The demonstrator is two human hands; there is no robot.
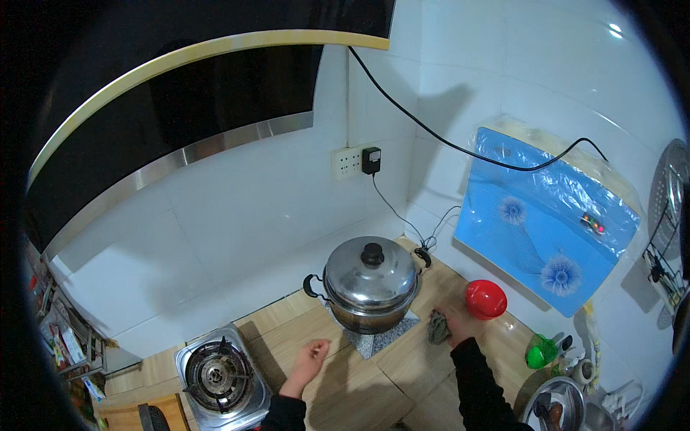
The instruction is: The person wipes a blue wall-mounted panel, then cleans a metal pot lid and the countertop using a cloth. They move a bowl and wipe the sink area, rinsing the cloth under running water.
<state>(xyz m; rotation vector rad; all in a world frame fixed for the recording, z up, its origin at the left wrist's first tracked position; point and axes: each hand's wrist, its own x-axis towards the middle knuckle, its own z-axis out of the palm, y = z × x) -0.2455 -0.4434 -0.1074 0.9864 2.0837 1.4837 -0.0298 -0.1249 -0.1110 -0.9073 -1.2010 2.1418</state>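
Observation:
My right hand (461,326) rests on a crumpled dark grey-green cloth (439,327) on the wood-look tiled counter, right of a lidded steel pot. The pot (372,280) has black side handles and a black lid knob, and stands on a speckled grey stone tile (385,336). My left hand (312,356), loosely curled with nothing visible in it, is over the counter between the pot and a gas stove. Beyond my right hand, a red plastic bowl (486,299) stands near the wall.
The single-burner gas stove (220,374) stands at left, with a wooden cutting board (168,409) beside it. At right are a green plastic container (541,351) and a steel basin (577,393) holding utensils. A range hood (242,40) hangs above; a black cable (431,129) crosses to a blue panel (544,226).

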